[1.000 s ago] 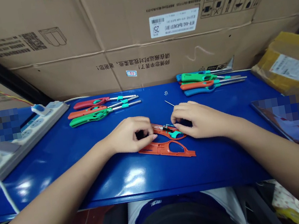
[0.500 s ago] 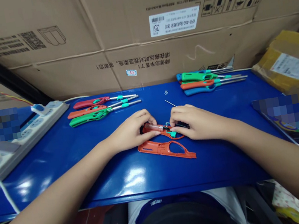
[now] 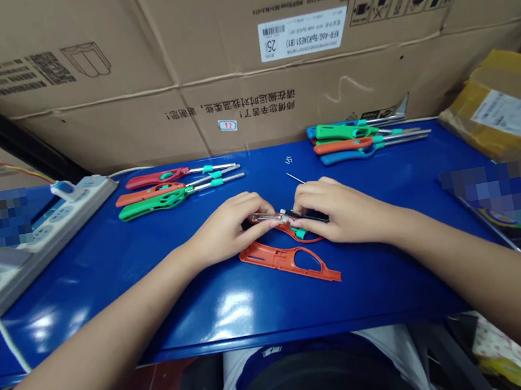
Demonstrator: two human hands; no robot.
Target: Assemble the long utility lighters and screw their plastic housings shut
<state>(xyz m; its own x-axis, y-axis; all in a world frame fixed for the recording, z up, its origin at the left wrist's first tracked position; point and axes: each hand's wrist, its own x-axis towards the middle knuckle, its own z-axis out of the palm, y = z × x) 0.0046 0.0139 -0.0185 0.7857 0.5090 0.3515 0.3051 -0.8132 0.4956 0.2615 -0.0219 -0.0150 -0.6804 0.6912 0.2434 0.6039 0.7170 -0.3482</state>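
My left hand (image 3: 226, 230) and my right hand (image 3: 337, 209) meet over an opened orange lighter on the blue table (image 3: 157, 292). Together they pinch a clear fuel tube with black parts (image 3: 272, 218), lifted slightly above one orange shell half (image 3: 304, 234) with a teal trigger. The other orange shell half (image 3: 289, 262) lies loose on the table just in front of my hands. Both hands have their fingers closed on the inner assembly.
Three assembled lighters (image 3: 169, 189) lie at the back left and several more (image 3: 355, 138) at the back right. A thin metal pin (image 3: 295, 178) lies behind my right hand. A white power strip (image 3: 49, 220) sits left, cardboard boxes (image 3: 227, 54) behind, a yellow parcel (image 3: 507, 114) right.
Both hands shifted slightly away from me and lifted the clear tube assembly up out of the orange shell half. The loose shell half stayed put.
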